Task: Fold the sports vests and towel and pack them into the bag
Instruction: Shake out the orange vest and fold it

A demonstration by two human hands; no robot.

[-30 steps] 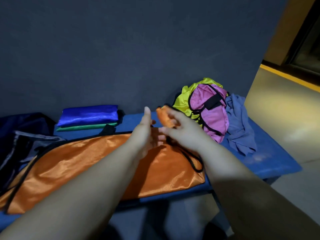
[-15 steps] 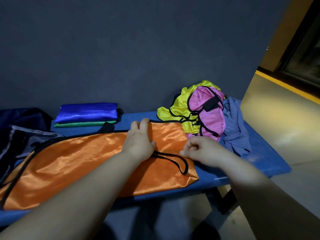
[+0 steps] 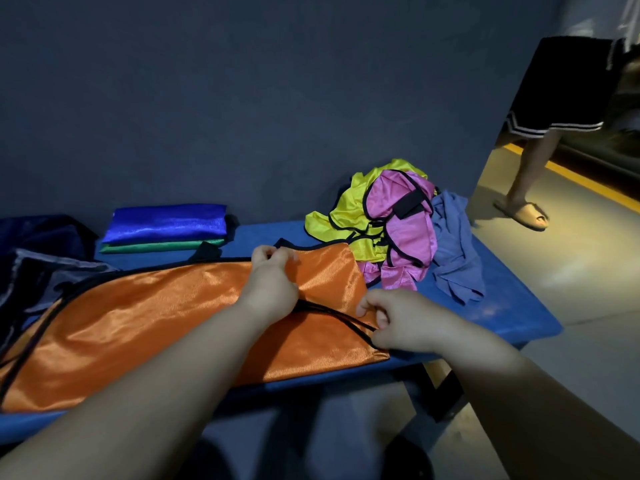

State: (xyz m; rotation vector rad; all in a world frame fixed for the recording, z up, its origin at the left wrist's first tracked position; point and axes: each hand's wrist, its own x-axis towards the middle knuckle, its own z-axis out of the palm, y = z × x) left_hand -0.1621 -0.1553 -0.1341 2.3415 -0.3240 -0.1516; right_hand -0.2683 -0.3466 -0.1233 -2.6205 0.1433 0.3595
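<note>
Nearest, two bare forearms reach over the front edge of the blue bench (image 3: 512,317). The right hand (image 3: 405,323) has its fingers curled in, and thumb and fingertips pinch the right-hand end of the orange vest (image 3: 156,323), just where a black trim loop (image 3: 332,311) crosses the cloth. The left hand (image 3: 272,285) sits a little farther in, its heel resting on the same vest, fingers bent and pinching the vest's far edge, where the cloth wrinkles up.

The orange vest lies flat and long across the bench, from the left border of the view to the right hand. Its near edge runs close along the bench's front edge. To the right of the right hand a stretch of bare bench top shows, reaching to the bench's right end.

At the left end, touching the orange vest, lies the dark bag (image 3: 41,271); whether its mouth is open I cannot tell. Behind the vest, against the wall (image 3: 277,98), a folded blue vest (image 3: 166,223) lies on a folded green vest (image 3: 156,247). A strip of bare bench separates this stack from the loose heap on the right: a yellow vest (image 3: 349,209), a pink vest (image 3: 405,230) and the grey-blue towel (image 3: 453,251), all crumpled together and touching the orange vest's far corner.

Beyond the bench's right end, on the floor (image 3: 571,271), stands another person's leg in a sandal (image 3: 523,213).
</note>
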